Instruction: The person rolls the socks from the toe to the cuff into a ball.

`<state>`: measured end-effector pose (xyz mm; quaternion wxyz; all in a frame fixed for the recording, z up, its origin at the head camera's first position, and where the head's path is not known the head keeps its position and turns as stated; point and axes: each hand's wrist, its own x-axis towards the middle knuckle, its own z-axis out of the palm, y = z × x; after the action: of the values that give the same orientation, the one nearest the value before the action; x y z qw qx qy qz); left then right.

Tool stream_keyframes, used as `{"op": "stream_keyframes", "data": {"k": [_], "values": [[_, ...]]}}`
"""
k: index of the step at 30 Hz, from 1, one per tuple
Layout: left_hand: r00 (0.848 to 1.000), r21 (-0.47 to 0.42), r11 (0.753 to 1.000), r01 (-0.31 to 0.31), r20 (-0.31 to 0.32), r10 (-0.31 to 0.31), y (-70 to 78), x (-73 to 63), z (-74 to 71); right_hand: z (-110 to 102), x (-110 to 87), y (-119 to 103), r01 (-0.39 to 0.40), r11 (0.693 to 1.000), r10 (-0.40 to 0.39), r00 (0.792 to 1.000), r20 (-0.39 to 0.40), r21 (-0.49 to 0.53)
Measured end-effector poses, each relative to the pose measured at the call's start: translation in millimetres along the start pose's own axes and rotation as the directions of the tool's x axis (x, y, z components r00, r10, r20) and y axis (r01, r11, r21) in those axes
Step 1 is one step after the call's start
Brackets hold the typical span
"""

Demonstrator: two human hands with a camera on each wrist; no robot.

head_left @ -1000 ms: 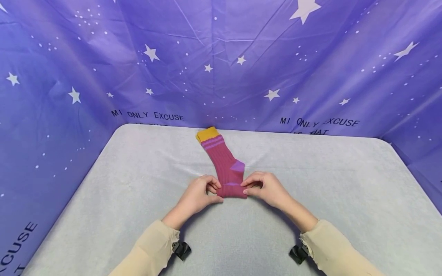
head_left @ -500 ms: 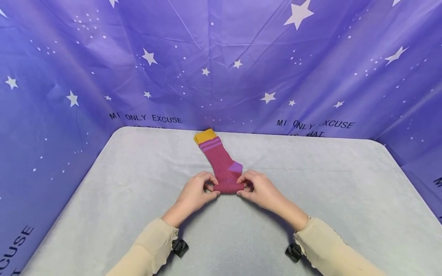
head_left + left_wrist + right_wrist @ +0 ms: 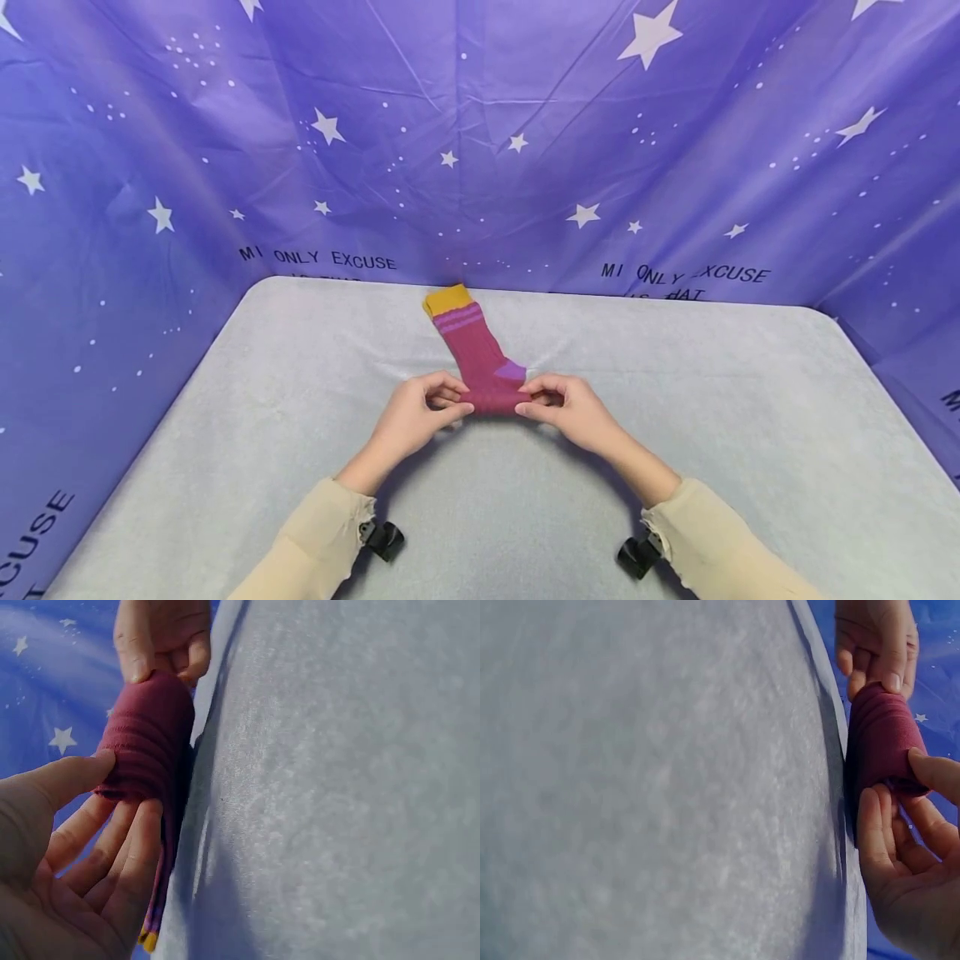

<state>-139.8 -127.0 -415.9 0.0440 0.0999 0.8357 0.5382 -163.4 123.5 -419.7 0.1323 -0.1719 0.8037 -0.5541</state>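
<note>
A maroon sock (image 3: pixel 480 354) with a yellow cuff, purple stripes and a purple heel lies lengthwise on the table, its cuff pointing away. Its near end is rolled up into a thick tube, plain in the left wrist view as a rolled sock end (image 3: pixel 146 735). My left hand (image 3: pixel 420 412) pinches the left end of the roll between thumb and fingers. At the opposite end, my right hand (image 3: pixel 570 408) pinches the roll the same way. In the right wrist view the coiled layers show at the roll's end (image 3: pixel 889 746), with thumb on top and fingers beneath.
The grey cloth-covered table (image 3: pixel 712 400) has rounded far corners. A purple-blue curtain (image 3: pixel 480 108) with white stars and lettering hangs behind it and along both sides. Black wrist cameras sit at both beige sleeves (image 3: pixel 322 533).
The near end of the sock has been rolled further toward the heel, so the flat part is shorter. Both hands have moved slightly away from the body along with the roll.
</note>
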Motion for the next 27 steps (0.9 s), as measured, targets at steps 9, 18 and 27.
{"op": "stream_keyframes", "data": {"k": [9, 18, 27], "values": [[0.994, -0.068, 0.992, 0.105, 0.019, -0.104, -8.5, 1.6, -1.1, 2, 1.8, 0, -0.146, 0.968, 0.131, 0.988, 0.084, 0.204], [0.964, -0.186, 0.946, 0.267, 0.034, -0.265, -9.6, 12.5, 2.6, 4, 10.8, -5, -0.242, 0.945, 0.239, 0.97, 0.04, 0.218], [0.964, -0.138, 0.957, 0.257, -0.032, -0.264, -11.6, 18.1, 3.1, 6, 16.6, -3, -0.256, 0.943, 0.265, 0.964, -0.014, 0.212]]}}
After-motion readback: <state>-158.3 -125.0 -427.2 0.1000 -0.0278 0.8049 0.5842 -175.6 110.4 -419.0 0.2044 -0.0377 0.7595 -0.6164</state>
